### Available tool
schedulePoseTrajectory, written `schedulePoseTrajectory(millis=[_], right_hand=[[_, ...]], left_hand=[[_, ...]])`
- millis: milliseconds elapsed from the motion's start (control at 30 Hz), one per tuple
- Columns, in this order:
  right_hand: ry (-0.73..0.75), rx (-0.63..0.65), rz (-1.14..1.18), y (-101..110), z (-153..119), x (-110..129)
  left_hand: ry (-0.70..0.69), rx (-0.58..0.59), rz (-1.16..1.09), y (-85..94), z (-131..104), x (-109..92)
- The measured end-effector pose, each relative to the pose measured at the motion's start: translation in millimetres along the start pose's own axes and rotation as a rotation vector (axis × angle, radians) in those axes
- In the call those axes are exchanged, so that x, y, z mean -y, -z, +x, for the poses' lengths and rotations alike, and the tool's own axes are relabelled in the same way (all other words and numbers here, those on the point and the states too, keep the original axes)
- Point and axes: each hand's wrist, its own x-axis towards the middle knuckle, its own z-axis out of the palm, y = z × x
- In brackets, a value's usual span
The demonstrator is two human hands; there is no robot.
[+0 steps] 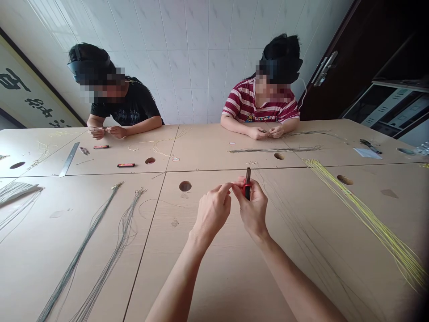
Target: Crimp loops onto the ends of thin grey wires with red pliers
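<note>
While our right hand curls its fingers around the slim, upright red-and-black tool, its thumb tip meets our left hand's pinched fingertips; what they grip is too small to tell. Left lie 2 grey-green cord bundles; right, 1 yellow cord bundle.

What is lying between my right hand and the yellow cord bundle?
Thin, pale cords, between your right hand and the yellow cord bundle; the head view shows this.
</note>
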Motion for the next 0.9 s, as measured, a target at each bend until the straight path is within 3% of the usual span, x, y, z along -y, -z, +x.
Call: schedulePoseTrajectory(millis=[133,233,333,467,700,900], right_hand=[[-0.089,0.011,0.049,3.9,2.1,-0.1],[-0.153,0.003,0.079,5.6,4.0,-1.1],[-0.199,-0.009,0.111,5.0,5.5,-2.6],[-0.229,0.009,0.148,1.9,5.9,-4.1],[-0.282,0.057,0.192,-1.1,4.1,-5.0],[-0.321,0.089,0.241,4.6,4.3,-3.9]], left_hand=[[0.003,-0.011,-0.172,1.0,-0.5,5.0],[0.089,-0.010,-0.379,2.5,1.5,10.2],[0.189,-0.095,-0.495,3.7,6.2,14.3],[0.195,-0.182,-0.526,2.4,12.4,18.3],[0.157,-0.134,-0.584,-5.1,15.9,23.8],[0.124,-0.130,-0.539,-4.5,15.8,16.3]])
